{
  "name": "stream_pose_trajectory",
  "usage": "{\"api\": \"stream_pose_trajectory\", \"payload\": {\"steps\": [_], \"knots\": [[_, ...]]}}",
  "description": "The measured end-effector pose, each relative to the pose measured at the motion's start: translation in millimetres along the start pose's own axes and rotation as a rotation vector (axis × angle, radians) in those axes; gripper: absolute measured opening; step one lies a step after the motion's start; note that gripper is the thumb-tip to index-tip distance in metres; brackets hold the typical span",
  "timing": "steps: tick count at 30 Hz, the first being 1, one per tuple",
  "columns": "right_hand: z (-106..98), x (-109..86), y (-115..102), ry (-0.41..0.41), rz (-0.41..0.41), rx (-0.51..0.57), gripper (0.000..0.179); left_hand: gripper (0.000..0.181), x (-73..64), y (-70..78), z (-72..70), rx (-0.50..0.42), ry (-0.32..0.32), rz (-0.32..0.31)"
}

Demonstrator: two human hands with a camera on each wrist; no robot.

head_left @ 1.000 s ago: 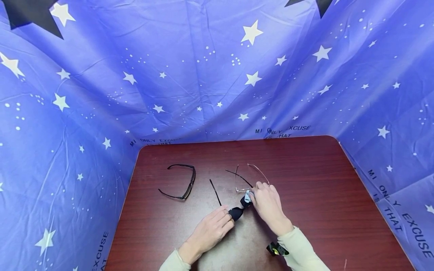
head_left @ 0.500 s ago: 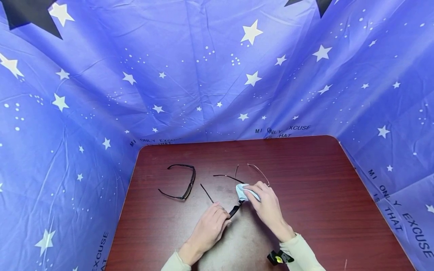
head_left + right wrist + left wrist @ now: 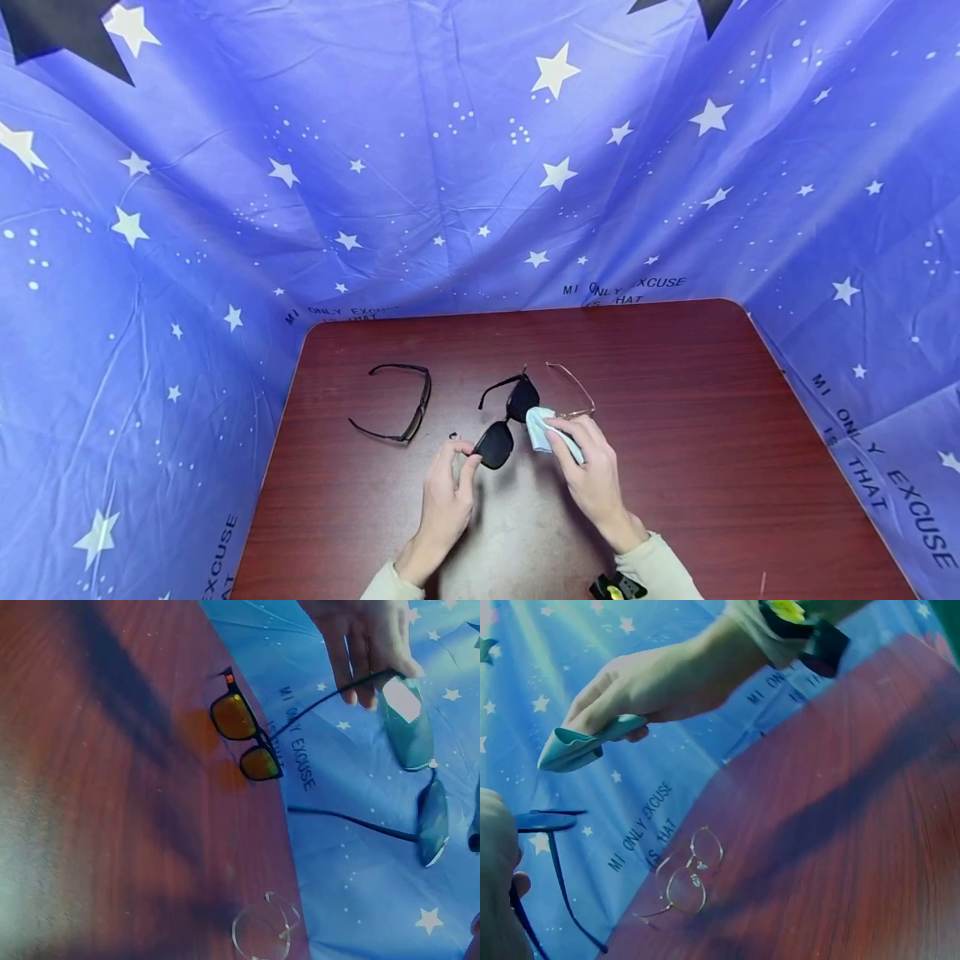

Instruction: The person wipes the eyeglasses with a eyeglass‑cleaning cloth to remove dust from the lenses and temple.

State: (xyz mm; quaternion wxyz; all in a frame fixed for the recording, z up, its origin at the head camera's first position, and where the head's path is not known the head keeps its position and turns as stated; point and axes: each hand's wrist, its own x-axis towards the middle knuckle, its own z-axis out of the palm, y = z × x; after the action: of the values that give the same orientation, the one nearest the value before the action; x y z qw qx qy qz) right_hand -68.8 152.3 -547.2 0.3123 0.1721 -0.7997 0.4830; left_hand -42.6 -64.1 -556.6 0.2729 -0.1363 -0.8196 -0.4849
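Note:
My left hand (image 3: 447, 500) pinches a pair of dark sunglasses (image 3: 493, 446) at the outer corner of the frame, holding them above the table. Both black lenses face the head camera, and one temple points away to the back. A folded light blue cloth (image 3: 540, 429) is gripped between the thumb and fingers of my right hand (image 3: 597, 479), beside the far lens. From the left wrist, the cloth (image 3: 577, 750) appears apart from the sunglasses (image 3: 547, 821). The right wrist view shows the sunglasses (image 3: 407, 727) with both temples unfolded and a bright reflection on one lens.
Black-framed glasses (image 3: 420, 408) lie unfolded on the left of the reddish-brown table (image 3: 675, 375). Thin wire-framed glasses (image 3: 686, 889) lie behind my right hand, partly hidden in the head view. A starry blue curtain (image 3: 450, 167) surrounds the table's back and sides.
The sunglasses have turned so their lenses face the head camera. The cloth has come off the far lens to its right side. My left hand has shifted slightly left, to the frame's outer corner.

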Motion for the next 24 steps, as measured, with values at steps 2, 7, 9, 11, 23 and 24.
{"api": "stream_pose_trajectory", "payload": {"steps": [2,7,9,11,23,24], "knots": [[2,-2.6,-2,0.0,-0.01,0.023,0.033,0.014,1.5,3.2,-0.7,-0.065,0.02,-0.107],[10,-10.1,-7,-0.008,-0.016,0.059,0.034,0.005,5.8,10.0,-2.7,-0.346,0.017,-0.421],[13,-13.2,-9,-0.007,-0.014,0.071,0.035,0.009,6.7,11.0,-3.0,-0.434,0.014,-0.517],[15,-15.9,-10,-0.008,-0.015,0.08,0.035,0.014,7.1,11.7,-2.5,-0.52,0.015,-0.587],[34,-29.1,-13,0.039,0.009,0.048,0.037,0.023,14.9,13.6,1.8,-1.136,-0.004,-0.933],[36,-29.8,-13,0.05,0.006,0.037,0.035,0.021,15.1,14.3,1.7,-1.17,-0.007,-0.939]]}}
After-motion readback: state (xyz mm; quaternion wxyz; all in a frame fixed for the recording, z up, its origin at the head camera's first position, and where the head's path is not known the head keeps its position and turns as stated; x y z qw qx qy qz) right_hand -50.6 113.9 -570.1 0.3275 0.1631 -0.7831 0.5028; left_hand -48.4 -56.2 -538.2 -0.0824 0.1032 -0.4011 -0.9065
